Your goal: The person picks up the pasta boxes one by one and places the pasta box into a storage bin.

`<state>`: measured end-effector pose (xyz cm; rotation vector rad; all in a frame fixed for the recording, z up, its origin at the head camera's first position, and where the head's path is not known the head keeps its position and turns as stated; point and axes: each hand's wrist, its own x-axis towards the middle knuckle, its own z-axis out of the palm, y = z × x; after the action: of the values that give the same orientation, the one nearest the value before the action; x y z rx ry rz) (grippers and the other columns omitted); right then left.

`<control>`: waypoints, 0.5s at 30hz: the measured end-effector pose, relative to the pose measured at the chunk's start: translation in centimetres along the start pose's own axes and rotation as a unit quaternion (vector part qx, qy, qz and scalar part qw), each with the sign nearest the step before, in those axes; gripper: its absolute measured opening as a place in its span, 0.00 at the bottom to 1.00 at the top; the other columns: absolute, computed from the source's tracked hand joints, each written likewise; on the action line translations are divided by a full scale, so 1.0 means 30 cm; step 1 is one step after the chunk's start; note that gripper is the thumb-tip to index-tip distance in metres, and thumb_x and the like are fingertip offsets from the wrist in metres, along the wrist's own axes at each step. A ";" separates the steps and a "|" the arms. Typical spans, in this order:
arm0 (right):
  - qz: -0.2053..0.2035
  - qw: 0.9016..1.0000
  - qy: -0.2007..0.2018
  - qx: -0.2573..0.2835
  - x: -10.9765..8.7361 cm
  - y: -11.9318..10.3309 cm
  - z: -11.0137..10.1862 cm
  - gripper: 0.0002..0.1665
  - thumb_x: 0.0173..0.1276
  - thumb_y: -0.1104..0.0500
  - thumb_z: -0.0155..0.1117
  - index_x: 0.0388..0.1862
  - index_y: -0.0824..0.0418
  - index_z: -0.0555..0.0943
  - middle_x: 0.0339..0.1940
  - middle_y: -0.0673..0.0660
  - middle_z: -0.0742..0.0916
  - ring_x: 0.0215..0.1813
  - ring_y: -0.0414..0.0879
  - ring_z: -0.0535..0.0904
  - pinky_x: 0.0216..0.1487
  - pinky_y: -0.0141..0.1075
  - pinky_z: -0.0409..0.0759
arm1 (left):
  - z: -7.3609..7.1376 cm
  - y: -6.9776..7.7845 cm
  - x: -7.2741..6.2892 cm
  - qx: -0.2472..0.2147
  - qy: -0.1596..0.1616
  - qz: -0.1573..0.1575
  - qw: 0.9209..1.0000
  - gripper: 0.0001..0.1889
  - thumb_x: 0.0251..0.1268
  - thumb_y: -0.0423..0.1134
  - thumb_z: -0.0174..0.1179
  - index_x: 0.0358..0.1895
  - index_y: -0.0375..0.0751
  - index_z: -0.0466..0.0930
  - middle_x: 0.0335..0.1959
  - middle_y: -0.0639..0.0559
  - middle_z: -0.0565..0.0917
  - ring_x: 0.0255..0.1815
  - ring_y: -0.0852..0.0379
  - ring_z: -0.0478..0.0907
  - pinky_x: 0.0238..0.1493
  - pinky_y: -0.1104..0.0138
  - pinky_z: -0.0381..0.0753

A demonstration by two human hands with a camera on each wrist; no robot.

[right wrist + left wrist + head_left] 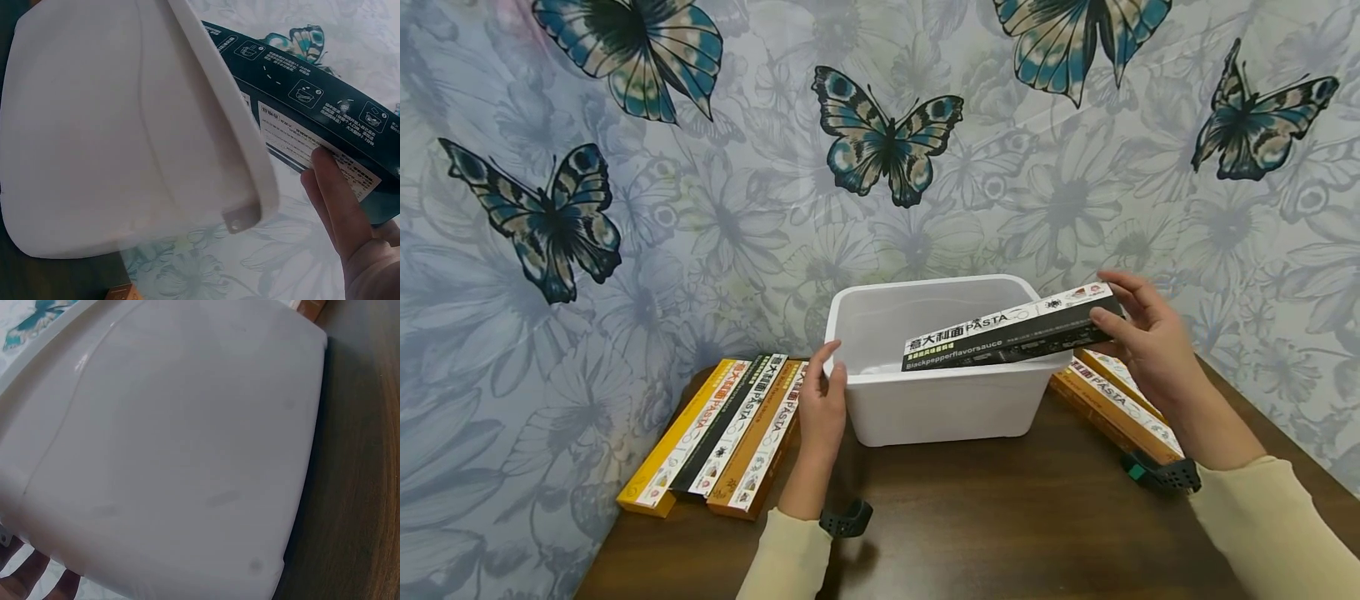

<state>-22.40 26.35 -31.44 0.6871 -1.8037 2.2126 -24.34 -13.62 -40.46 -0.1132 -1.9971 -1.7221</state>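
My right hand (1150,329) holds a black pasta box (1007,329), labelled black pepper flavor sauce, by its right end, thumb in front and fingers at the far side. The box slants over the opening of a white plastic bin (940,408), its left end lower, by the front rim. In the right wrist view the box's dark printed side (300,100) shows beyond the bin's rim. At the bin's left end, my left hand (823,408) grips the rim; some of its fingers (28,575) show at the bin's edge in the left wrist view.
Left of the bin, a yellow pasta box (688,433), a black-and-white one (737,433) and an orange-brown one (767,442) lie side by side on the brown wooden table (955,517). More orange-and-yellow boxes (1112,400) lie at right, partly behind my right hand. A butterfly-print backdrop (745,208) hangs behind.
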 end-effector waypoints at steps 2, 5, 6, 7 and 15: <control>0.024 1.000 0.002 -0.020 0.012 0.011 0.008 0.32 0.75 0.70 0.52 0.75 0.54 0.64 0.70 0.47 0.68 0.49 0.39 0.83 0.42 0.31 0.85 | -0.001 0.001 0.000 0.003 0.004 0.003 1.000 0.20 0.73 0.45 0.53 0.65 0.53 0.76 0.70 0.50 0.75 0.71 0.46 0.70 0.68 0.47 0.69; 0.058 0.997 0.003 -0.051 0.031 0.026 0.025 0.32 0.75 0.67 0.56 0.75 0.51 0.65 0.69 0.46 0.68 0.48 0.38 0.83 0.41 0.31 0.85 | -0.001 -0.001 0.000 0.004 0.007 0.006 1.000 0.19 0.73 0.44 0.53 0.65 0.54 0.77 0.70 0.49 0.75 0.71 0.46 0.70 0.67 0.47 0.69; 0.067 0.996 0.002 -0.061 0.038 0.031 0.031 0.32 0.74 0.66 0.57 0.74 0.50 0.66 0.68 0.46 0.68 0.47 0.37 0.83 0.41 0.31 0.85 | 0.000 -0.001 0.000 0.003 0.008 0.007 1.000 0.19 0.73 0.44 0.53 0.65 0.54 0.77 0.70 0.50 0.75 0.71 0.47 0.70 0.67 0.47 0.69; 0.076 0.995 0.001 -0.072 0.044 0.035 0.036 0.32 0.74 0.66 0.58 0.74 0.50 0.67 0.68 0.46 0.68 0.46 0.37 0.84 0.41 0.31 0.85 | 0.001 -0.002 0.000 0.003 0.009 0.006 1.000 0.19 0.73 0.44 0.53 0.64 0.54 0.77 0.70 0.50 0.75 0.71 0.47 0.70 0.67 0.47 0.69; 0.119 0.962 -0.015 -0.246 0.094 0.048 0.076 0.31 0.72 0.55 0.64 0.72 0.44 0.68 0.71 0.50 0.70 0.47 0.33 0.83 0.44 0.29 0.83 | 0.005 -0.001 -0.001 -0.005 0.006 0.009 1.000 0.19 0.73 0.44 0.53 0.64 0.54 0.77 0.70 0.51 0.75 0.72 0.51 0.69 0.70 0.48 0.67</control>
<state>-24.98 23.46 -31.02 0.4142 -2.4301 1.7556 -24.36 -13.47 -40.51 -0.1222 -1.9732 -1.7172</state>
